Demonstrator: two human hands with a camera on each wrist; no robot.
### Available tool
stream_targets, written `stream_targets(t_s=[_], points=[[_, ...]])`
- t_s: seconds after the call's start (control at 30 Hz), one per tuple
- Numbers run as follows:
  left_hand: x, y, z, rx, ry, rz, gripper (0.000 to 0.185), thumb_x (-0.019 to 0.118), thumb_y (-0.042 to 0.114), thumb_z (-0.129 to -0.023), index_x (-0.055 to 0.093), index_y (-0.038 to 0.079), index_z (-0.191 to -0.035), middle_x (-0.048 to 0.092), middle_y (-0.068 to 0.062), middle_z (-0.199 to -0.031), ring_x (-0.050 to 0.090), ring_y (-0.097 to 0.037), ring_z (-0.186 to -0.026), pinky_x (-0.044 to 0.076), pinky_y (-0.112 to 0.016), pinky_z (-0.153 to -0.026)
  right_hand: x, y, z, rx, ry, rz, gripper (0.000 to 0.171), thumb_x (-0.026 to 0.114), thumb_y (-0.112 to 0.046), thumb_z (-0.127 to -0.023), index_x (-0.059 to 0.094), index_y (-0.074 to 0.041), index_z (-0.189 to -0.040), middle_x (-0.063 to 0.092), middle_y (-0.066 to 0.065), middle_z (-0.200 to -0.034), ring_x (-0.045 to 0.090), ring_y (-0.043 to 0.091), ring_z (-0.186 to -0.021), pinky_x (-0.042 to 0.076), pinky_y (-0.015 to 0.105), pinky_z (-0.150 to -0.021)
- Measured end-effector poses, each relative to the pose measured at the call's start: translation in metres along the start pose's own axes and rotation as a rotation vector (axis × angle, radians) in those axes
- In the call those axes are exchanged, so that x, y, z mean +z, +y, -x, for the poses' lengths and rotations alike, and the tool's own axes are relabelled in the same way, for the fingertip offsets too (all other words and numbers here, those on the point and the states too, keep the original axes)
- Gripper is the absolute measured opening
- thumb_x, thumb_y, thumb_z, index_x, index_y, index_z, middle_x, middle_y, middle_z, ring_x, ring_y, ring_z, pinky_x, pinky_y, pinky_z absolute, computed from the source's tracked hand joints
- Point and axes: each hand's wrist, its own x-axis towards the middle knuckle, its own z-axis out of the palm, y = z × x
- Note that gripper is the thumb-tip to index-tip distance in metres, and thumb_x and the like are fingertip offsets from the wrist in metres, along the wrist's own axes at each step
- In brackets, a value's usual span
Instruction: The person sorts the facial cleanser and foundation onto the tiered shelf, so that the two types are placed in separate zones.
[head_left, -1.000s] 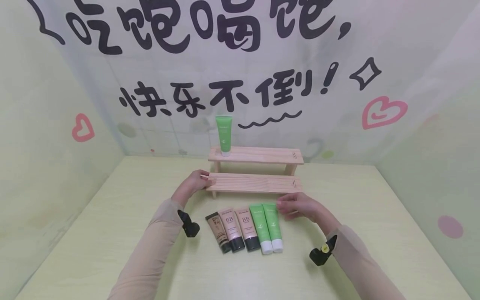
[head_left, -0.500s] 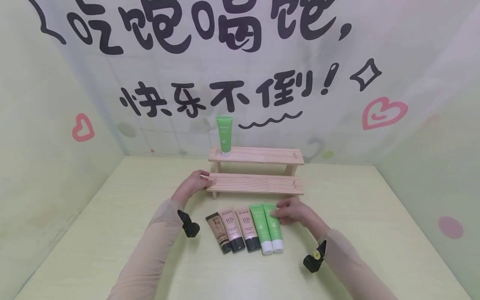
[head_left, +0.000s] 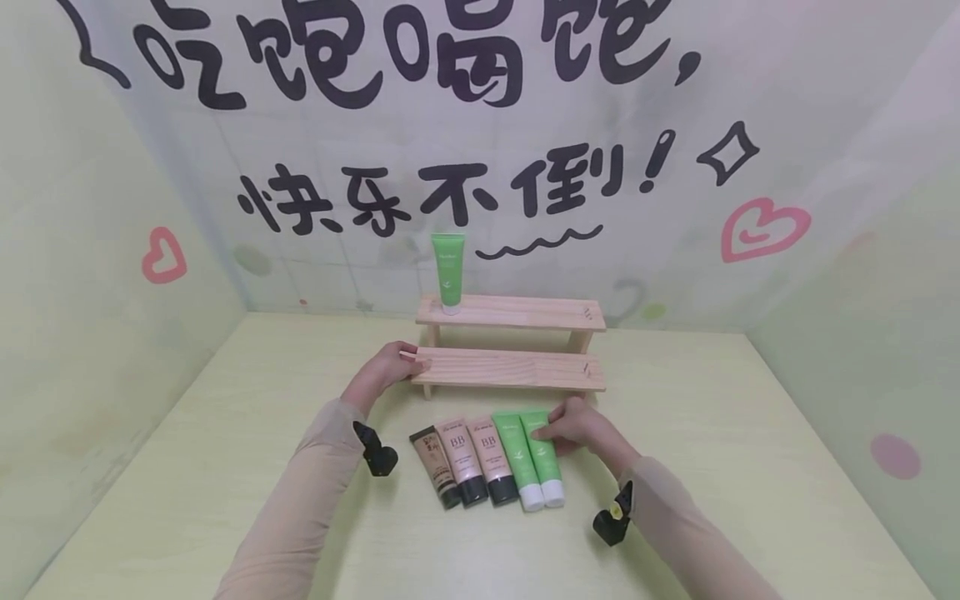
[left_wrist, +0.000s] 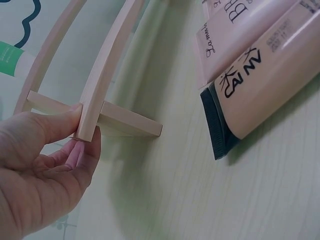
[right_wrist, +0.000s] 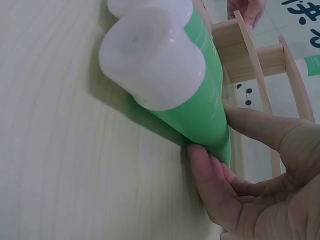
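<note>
My left hand (head_left: 390, 364) pinches the left end of the lower board of a two-tier wooden display stand (head_left: 510, 367), thumb on top and fingers beneath in the left wrist view. On the table, my right hand (head_left: 581, 427) has thumb and fingers around the crimped end of the rightmost green tube (right_wrist: 210, 107), whose white cap points toward me. Left of it lie another green tube (head_left: 517, 458), two pink BB cream tubes (head_left: 491, 457) with black caps, and a brown tube (head_left: 437, 468), all side by side.
One green tube (head_left: 449, 271) stands upright on its cap at the left end of the stand's upper board (head_left: 517, 312). Behind the pale wood table (head_left: 247, 417) is a printed backdrop (head_left: 360, 275), with side walls left and right.
My right hand has moved left and closed its thumb and fingers on the rightmost green tube. My left hand keeps its place on the stand.
</note>
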Motion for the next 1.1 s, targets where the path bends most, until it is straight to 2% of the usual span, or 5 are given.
stream_targets(t_s=[0.17, 0.4, 0.7, 1.1], points=[[0.0004, 0.0000, 0.0006, -0.007, -0.006, 0.005, 0.052, 0.057, 0.019, -0.090, 0.037, -0.002, -0.133, 0.051, -0.021, -0.123, 0.057, -0.024, -0.102, 0.048, -0.035, -0.091, 0.0025, -0.0002, -0.0001, 0.029, -0.017, 0.003, 0.032, 0.074, -0.019, -0.073, 0.057, 0.003, -0.089, 0.065, 0.011, -0.076, 0.062, 0.014, -0.060, 0.056, 0.027, -0.058], [0.0000, -0.0016, -0.0001, -0.002, -0.003, -0.005, 0.053, 0.057, 0.019, -0.090, 0.036, -0.003, -0.133, 0.051, -0.022, -0.123, 0.056, -0.025, -0.103, 0.048, -0.036, -0.091, 0.0039, 0.0010, -0.0009, 0.025, -0.010, 0.002, 0.026, 0.074, -0.018, -0.074, 0.055, -0.001, -0.081, 0.062, 0.008, -0.073, 0.060, 0.013, -0.058, 0.056, 0.027, -0.056], [-0.0002, 0.0002, -0.0007, 0.003, -0.004, -0.007, 0.053, 0.057, 0.019, -0.090, 0.036, -0.002, -0.134, 0.050, -0.023, -0.124, 0.056, -0.027, -0.106, 0.048, -0.036, -0.092, 0.0019, 0.0055, -0.0017, 0.028, -0.015, -0.039, 0.037, 0.074, -0.019, -0.075, 0.058, 0.005, -0.098, 0.061, 0.011, -0.082, 0.059, 0.014, -0.062, 0.055, 0.027, -0.058], [-0.0005, -0.0013, -0.0026, 0.005, -0.017, 0.002, 0.054, 0.057, 0.020, -0.090, 0.036, -0.003, -0.134, 0.050, -0.023, -0.126, 0.056, -0.028, -0.109, 0.048, -0.036, -0.092, 0.0021, 0.0086, -0.0038, 0.022, -0.023, -0.065, 0.030, 0.073, -0.018, -0.076, 0.059, 0.003, -0.093, 0.061, 0.008, -0.078, 0.059, 0.013, -0.059, 0.054, 0.025, -0.055]])
